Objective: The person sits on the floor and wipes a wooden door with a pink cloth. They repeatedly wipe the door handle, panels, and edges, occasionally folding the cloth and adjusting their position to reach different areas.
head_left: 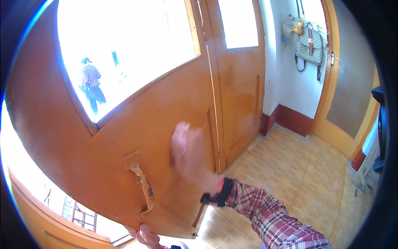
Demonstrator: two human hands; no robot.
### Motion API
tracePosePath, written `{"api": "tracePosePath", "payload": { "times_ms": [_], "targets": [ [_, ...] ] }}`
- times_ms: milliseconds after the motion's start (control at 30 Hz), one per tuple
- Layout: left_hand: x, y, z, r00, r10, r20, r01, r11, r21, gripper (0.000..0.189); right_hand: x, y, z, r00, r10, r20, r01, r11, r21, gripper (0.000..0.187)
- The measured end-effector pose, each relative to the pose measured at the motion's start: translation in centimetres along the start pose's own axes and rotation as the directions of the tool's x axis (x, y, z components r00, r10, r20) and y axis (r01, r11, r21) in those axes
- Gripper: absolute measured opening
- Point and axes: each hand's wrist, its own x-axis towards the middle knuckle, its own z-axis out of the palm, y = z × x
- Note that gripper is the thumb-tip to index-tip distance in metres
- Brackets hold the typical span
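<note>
A brown wooden door (102, 162) with a large glass pane stands ajar in front of me. My right hand (192, 155), blurred by motion, presses a pink cloth (179, 137) against the door's panel below the pane. The fingers are partly lost in the blur. A dark band circles that wrist over a plaid sleeve. My left hand (145, 237) grips the door's edge at the bottom of the view, thumb on the near face. Just above it is a curved door handle (144, 186) with chipped paint.
A second brown door leaf (241, 93) adjoins on the right. Beyond it, a checked backpack (309, 46) hangs from a wall rack, beside a yellow-framed door (348, 81). Tiles cover the floor (292, 174). Through the glass, a person (90, 81) is visible outside.
</note>
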Motion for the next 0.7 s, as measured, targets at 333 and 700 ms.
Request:
{"api": "tracePosePath", "payload": {
  "times_ms": [333, 700],
  "targets": [
    [-0.5, 0.6, -0.4, 0.997, -0.032, -0.076, 0.026, 0.996, -0.082, 0.075, 0.7, -1.1, -1.7, 0.938, -0.287, 0.193, 0.228, 0.933, 0.280, 0.035],
    [-5.0, 3.7, -2.2, 0.986, 0.068, -0.151, -0.048, 0.990, 0.133, 0.067, 2.8, 13.2, 0.8, 0.761, 0.648, -0.044, -0.646, 0.748, -0.151, 0.036]
  ]
}}
